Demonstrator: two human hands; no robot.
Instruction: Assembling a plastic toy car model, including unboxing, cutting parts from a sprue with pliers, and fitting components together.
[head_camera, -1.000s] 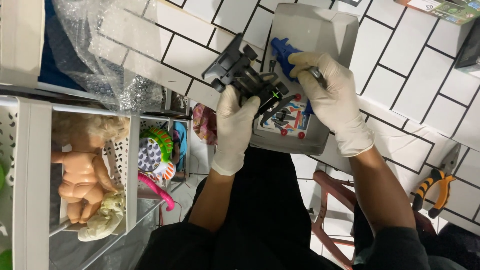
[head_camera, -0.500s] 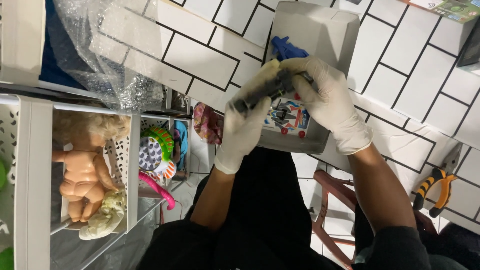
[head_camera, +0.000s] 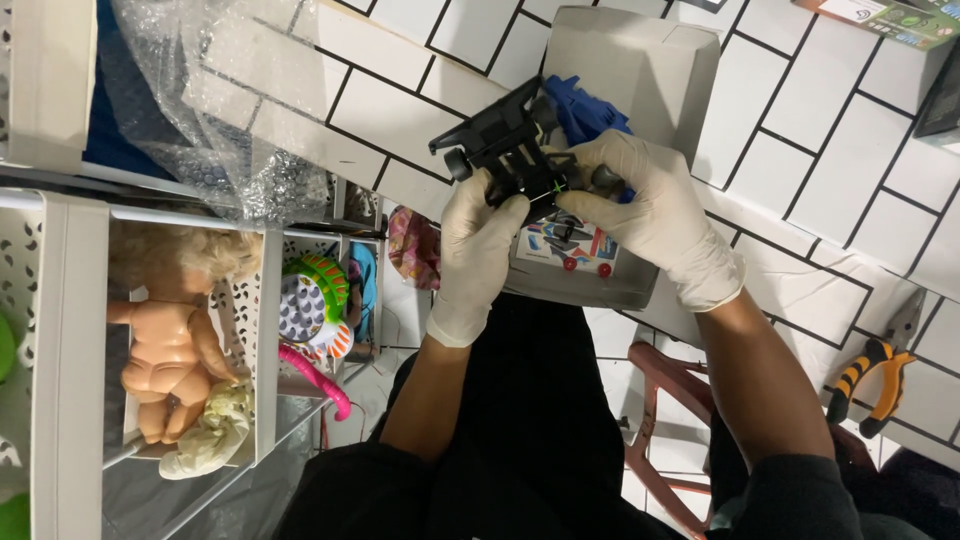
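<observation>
Above the grey box (head_camera: 640, 70), both gloved hands, left hand (head_camera: 478, 240) and right hand (head_camera: 655, 215), close their grip on a black toy vehicle (head_camera: 510, 150). Behind it sits a blue toy (head_camera: 585, 110); left of the box, a doll (head_camera: 170, 350) lies in a white bin (head_camera: 60, 360), and pliers (head_camera: 865, 385) lie to the right.

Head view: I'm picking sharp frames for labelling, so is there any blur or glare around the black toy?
Head view: the black toy and both gloved hands, left hand and right hand, look sharp; even lighting, soft shadows; mild glare on the bubble wrap and white tiles.
</observation>
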